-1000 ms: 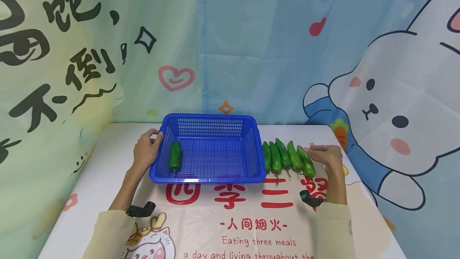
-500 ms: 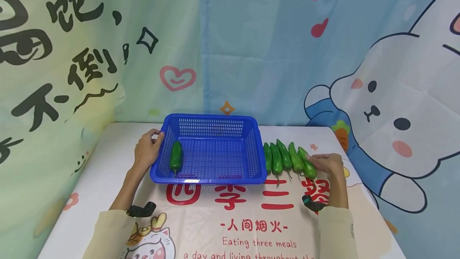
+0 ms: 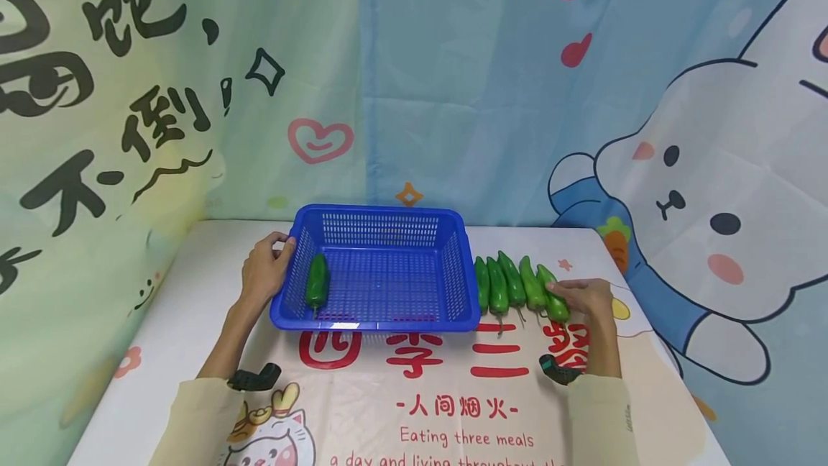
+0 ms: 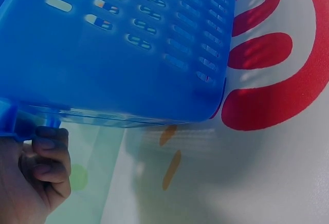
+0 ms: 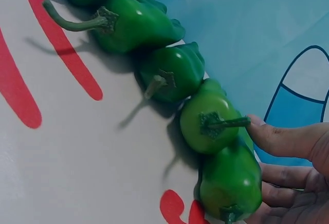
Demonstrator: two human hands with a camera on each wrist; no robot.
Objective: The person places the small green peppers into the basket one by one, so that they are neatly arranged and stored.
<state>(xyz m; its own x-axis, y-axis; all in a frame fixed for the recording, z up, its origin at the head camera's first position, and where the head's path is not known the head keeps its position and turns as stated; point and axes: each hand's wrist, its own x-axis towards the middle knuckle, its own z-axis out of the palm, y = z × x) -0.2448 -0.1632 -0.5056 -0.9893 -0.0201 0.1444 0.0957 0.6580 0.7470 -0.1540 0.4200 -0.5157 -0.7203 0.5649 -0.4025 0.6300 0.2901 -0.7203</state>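
Observation:
A blue plastic basket (image 3: 382, 279) with slotted walls stands on the table, one green pepper (image 3: 317, 280) lying along its left side. My left hand (image 3: 264, 270) grips the basket's left rim; in the left wrist view its fingers (image 4: 51, 157) curl beneath the rim. To the right of the basket, several green peppers (image 3: 511, 279) lie side by side in a row, stems toward me. At the row's right end my right hand (image 3: 587, 296) holds the outermost pepper (image 5: 230, 185), thumb over its upper side and the other fingers along its outer side.
A printed cloth with red lettering (image 3: 499, 371) covers the table (image 3: 220, 250). Behind the table's back edge hangs a printed curtain (image 3: 453, 78). Dark wrist cameras (image 3: 255, 377) sit at both sleeves.
My right hand has come down onto the rightmost pepper, its fingers now lying across it. The left hand and basket stay in place; the view has shifted slightly.

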